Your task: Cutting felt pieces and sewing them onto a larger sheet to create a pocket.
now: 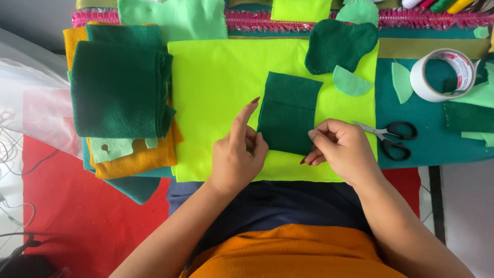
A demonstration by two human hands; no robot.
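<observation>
Both hands pinch the lower corners of a dark green felt rectangle [289, 112] on the lime felt sheet [216, 92] (left hand [237, 157] with index finger raised, right hand [342, 149] near the scissors [393, 136]).

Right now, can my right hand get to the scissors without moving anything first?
Probably yes. The right hand pinches the dark green felt rectangle, and the scissors lie just beside it on the teal felt, nothing between.
</observation>
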